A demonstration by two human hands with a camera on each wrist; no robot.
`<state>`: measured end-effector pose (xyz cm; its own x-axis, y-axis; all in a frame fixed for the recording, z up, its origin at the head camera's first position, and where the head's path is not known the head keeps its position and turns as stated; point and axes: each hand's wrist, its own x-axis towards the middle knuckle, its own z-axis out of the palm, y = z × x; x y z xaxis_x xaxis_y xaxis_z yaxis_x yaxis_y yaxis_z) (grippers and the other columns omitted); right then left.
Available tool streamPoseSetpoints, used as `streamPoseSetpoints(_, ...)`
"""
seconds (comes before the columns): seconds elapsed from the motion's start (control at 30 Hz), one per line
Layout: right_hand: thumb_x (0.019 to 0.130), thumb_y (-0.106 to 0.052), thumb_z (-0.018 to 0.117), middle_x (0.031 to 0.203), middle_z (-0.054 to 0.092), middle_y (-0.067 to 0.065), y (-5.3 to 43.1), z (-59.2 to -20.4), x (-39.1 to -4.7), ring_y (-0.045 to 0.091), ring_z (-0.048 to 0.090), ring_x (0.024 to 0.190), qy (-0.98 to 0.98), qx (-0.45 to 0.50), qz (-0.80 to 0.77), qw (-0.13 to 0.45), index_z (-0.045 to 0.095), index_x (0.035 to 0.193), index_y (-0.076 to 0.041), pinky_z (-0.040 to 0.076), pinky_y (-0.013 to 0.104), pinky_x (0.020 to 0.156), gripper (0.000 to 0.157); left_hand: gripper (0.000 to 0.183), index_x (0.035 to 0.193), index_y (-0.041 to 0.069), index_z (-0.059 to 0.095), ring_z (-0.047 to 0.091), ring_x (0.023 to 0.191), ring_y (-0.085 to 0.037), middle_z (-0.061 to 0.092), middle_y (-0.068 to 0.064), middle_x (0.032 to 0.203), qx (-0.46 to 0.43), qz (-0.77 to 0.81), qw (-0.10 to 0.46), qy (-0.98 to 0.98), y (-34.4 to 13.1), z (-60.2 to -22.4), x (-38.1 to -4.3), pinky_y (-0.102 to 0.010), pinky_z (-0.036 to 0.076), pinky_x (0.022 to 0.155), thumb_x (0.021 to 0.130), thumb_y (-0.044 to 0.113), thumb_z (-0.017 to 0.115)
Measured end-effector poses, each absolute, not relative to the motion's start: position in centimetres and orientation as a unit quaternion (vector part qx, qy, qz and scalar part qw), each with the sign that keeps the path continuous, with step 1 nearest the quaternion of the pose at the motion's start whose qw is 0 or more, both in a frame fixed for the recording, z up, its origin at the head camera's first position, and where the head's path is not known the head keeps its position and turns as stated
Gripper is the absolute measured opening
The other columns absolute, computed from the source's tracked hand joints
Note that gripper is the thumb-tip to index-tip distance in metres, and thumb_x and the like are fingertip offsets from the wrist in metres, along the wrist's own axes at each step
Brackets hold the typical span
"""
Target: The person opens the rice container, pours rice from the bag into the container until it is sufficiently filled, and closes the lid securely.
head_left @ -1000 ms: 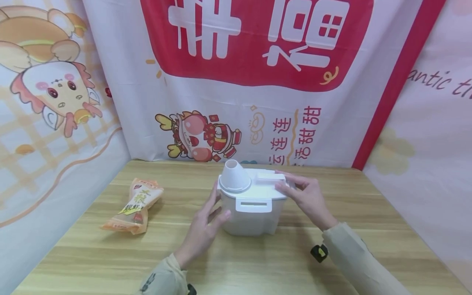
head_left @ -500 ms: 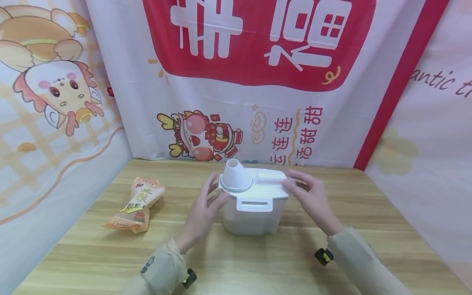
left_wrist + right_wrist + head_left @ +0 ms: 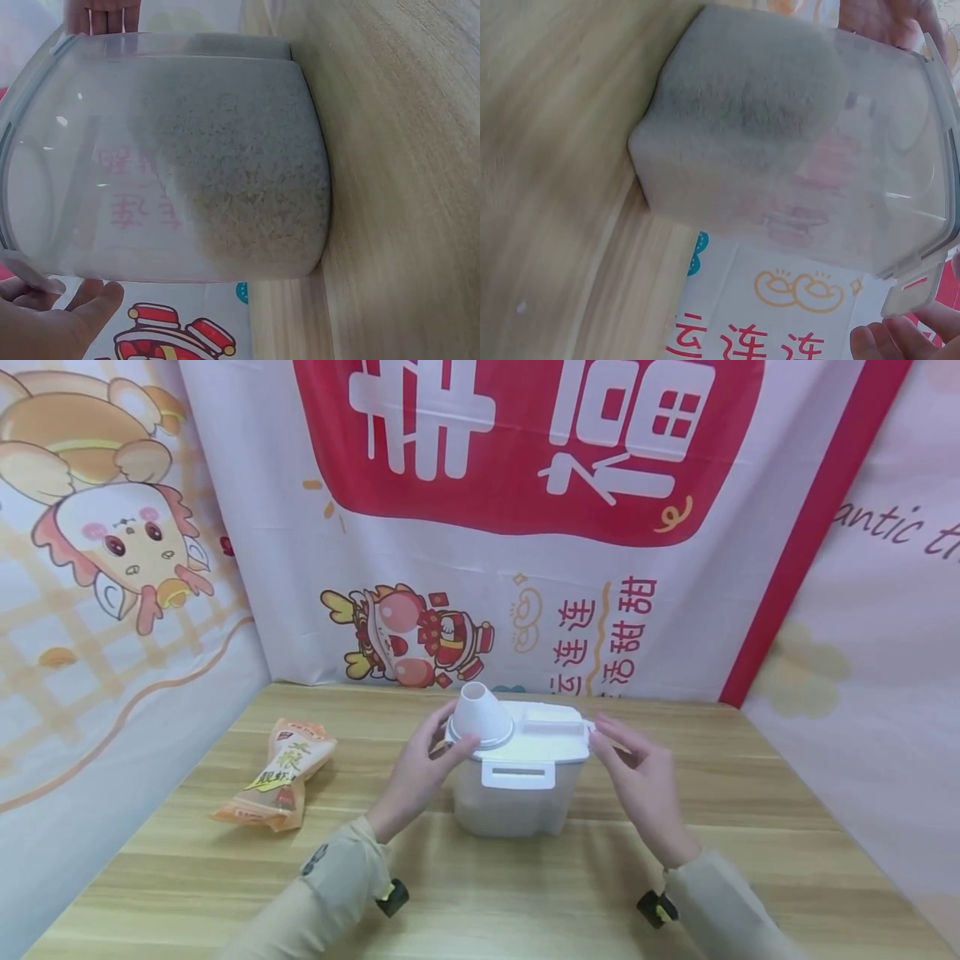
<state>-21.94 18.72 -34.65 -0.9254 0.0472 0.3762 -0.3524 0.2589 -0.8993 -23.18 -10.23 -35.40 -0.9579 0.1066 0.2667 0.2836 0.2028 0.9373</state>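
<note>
A translucent rice container (image 3: 510, 806) with a white lid (image 3: 551, 745) stands upright on the table. It is partly filled with rice (image 3: 255, 165), seen through its wall in both wrist views. A white cone-shaped cap (image 3: 480, 714) sits on the lid's left part. My left hand (image 3: 420, 768) grips the lid's left end, thumb by the cone's base and fingers partly hidden behind. My right hand (image 3: 641, 777) pinches the clip at the lid's right end. In the right wrist view that clip (image 3: 916, 289) sticks outward, with fingertips (image 3: 904, 330) against it.
An orange-and-clear snack packet (image 3: 281, 777) lies on the wooden table (image 3: 750, 827) to the left. Printed cloth hangs behind (image 3: 285, 568) and along both sides of the table. Another white clip (image 3: 517, 775) is on the container's front.
My left hand has moved up from the container's side to the lid's left end. My right hand has shifted from the lid's top to its right-end clip. The container stays put.
</note>
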Motion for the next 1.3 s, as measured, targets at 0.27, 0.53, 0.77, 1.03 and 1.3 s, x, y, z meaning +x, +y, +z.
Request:
streamPoseSetpoints(0.27,0.095,-0.040,0.065,0.135,0.059,0.001,18.0,-35.0,-21.2,0.014,0.051,0.125,-0.772,0.064,0.608,0.172,0.066,0.127,-0.011,0.047,0.025,0.096,0.044,0.073,0.147,0.024,0.041,0.039,0.136,-0.026,0.042,0.000,0.148,-0.134,-0.626,0.075,-0.764,-10.4,-35.7,-23.6,-0.046,0.036,0.108,0.086,0.052,0.071)
streamPoseSetpoints(0.53,0.095,-0.033,0.067,0.128,0.063,-0.001,16.6,-35.4,-21.0,0.015,0.061,0.112,-0.721,0.024,0.668,0.184,0.068,0.123,-0.010,0.050,0.027,0.094,0.036,0.071,0.145,0.025,0.044,0.041,0.135,-0.024,0.043,0.002,0.147,-0.138,-0.623,0.059,-0.768,-10.7,-35.6,-23.8,-0.044,0.038,0.107,0.085,0.052,0.073)
streamPoseSetpoints(0.77,0.098,-0.033,0.062,0.128,0.063,0.001,16.1,-35.6,-20.9,0.018,0.062,0.111,-0.691,0.017,0.704,0.165,0.067,0.126,-0.010,0.051,0.034,0.094,0.036,0.071,0.144,0.025,0.045,0.042,0.134,-0.022,0.044,0.003,0.146,-0.139,-0.626,0.054,-0.765,-10.7,-35.5,-23.8,-0.043,0.039,0.107,0.085,0.052,0.072)
streamPoseSetpoints(1.03,0.096,-0.043,0.060,0.129,0.063,-0.005,16.2,-36.6,-20.8,0.014,0.062,0.111,-0.699,-0.001,0.698,0.158,0.067,0.126,-0.017,0.048,0.037,0.099,0.040,0.072,0.145,0.025,0.043,0.044,0.133,-0.024,0.046,0.001,0.145,-0.136,-0.621,0.051,-0.770,-10.7,-36.0,-23.9,-0.044,0.041,0.105,0.085,0.054,0.072)
streamPoseSetpoints(1.3,0.095,-0.046,0.061,0.127,0.064,-0.007,16.0,-36.8,-20.9,0.013,0.061,0.113,-0.696,-0.004,0.698,0.166,0.069,0.123,-0.018,0.044,0.040,0.102,0.040,0.074,0.145,0.026,0.043,0.042,0.134,-0.025,0.044,0.001,0.146,-0.131,-0.617,0.051,-0.774,-10.7,-35.7,-24.1,-0.043,0.039,0.106,0.084,0.053,0.073)
